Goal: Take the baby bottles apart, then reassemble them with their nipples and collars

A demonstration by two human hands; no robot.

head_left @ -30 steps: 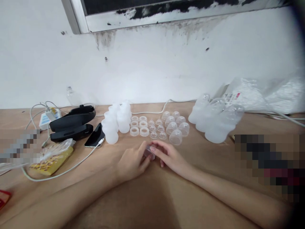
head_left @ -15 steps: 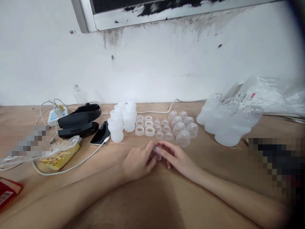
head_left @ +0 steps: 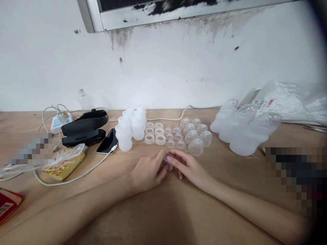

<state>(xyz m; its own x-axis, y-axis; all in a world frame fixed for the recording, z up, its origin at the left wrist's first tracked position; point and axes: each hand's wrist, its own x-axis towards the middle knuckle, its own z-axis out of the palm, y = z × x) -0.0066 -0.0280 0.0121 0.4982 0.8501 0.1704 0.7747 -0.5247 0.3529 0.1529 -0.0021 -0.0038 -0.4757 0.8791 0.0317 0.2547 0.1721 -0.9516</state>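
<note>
Between my two hands is a small clear piece of a baby bottle, mostly covered by fingers, so its exact kind is hidden. My left hand (head_left: 146,173) is closed around the clear piece (head_left: 169,166) from the left. From the right, my right hand (head_left: 195,169) presses its thumb and fingers on the same piece. Just beyond stand rows of whitish bottle bodies (head_left: 125,140), translucent screw rings (head_left: 160,140), clear nipples (head_left: 181,145) and clear domed caps (head_left: 196,147). Farther right, several capped baby bottles (head_left: 244,143) are grouped upright.
At left lie a black case (head_left: 85,124), a phone (head_left: 107,141) with a white cable, a power strip (head_left: 61,121), a yellow packet (head_left: 63,166) and a red box (head_left: 9,204). A clear plastic bag (head_left: 288,98) of white items rests by the wall at right.
Both hands stay together around the clear piece, with barely any finger movement. The whole view has shifted very slightly.
</note>
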